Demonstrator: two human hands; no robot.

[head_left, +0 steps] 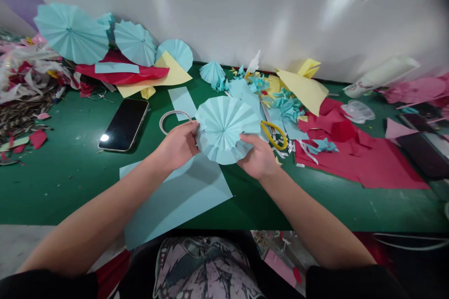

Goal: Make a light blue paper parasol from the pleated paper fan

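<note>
Between both hands is a round, pleated light-blue paper rosette (226, 124), held above the green table. My left hand (182, 145) pinches its left edge, and my right hand (257, 155) grips the lower right edge with the thumb on top. The fingers behind the paper are hidden. Beneath the rosette lies a flat light-blue sheet (178, 201), reaching over the table's front edge. A roll of tape (165, 121) rests just beyond my left hand. Close to my right hand are yellow-handled scissors (275, 135), partly covered by paper.
Several finished blue rosettes (73, 32) lean along the wall at the back left. A phone (124, 124) lies left of my hands. Red paper (379, 163), yellow paper (305, 86) and blue scraps (286, 103) spread to the right. Tangled ribbons (31, 70) heap at the far left.
</note>
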